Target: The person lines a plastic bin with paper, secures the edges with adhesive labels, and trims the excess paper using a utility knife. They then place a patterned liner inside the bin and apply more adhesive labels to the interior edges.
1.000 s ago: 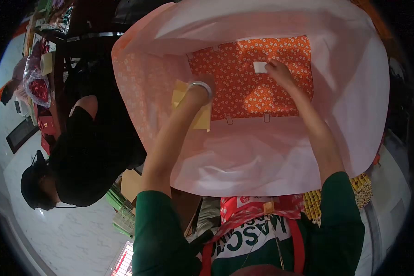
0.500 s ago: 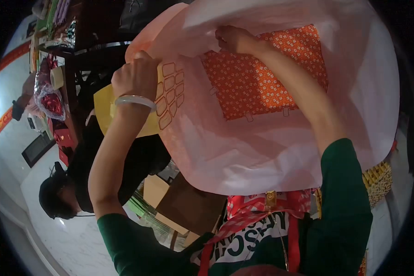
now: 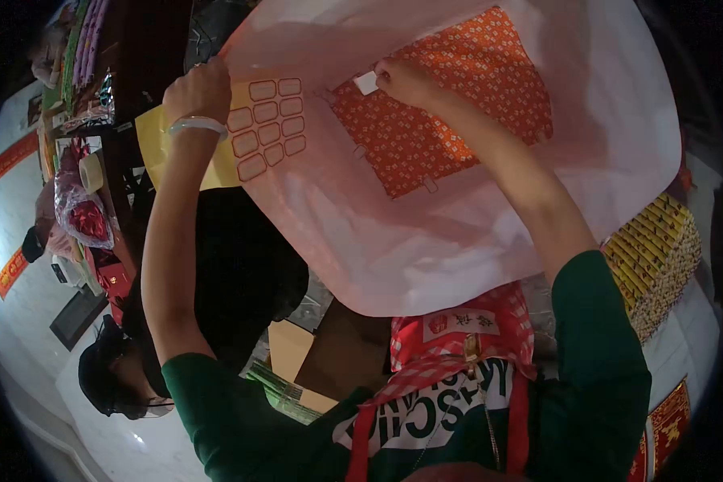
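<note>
Head view: the left hand point(image 3: 197, 92) curls at a yellow sheet point(image 3: 154, 143), fingers clamped on its upper edge; rows of red-outlined labels point(image 3: 269, 131) stand alongside; the right hand point(image 3: 406, 83) pinches a small white piece point(image 3: 366, 83) between its fingers, near the left corner of an orange patterned panel point(image 3: 490, 72); a pale pink sheet point(image 3: 434, 249) surrounds the panel.

Off to the left I see a roll of tape point(image 3: 91, 173) just beside a clear plastic bag point(image 3: 88, 221) with something red inside. Lower down I make out a person in black point(image 3: 233, 249) wearing a cap point(image 3: 104, 371), near a cardboard box point(image 3: 291, 347).
</note>
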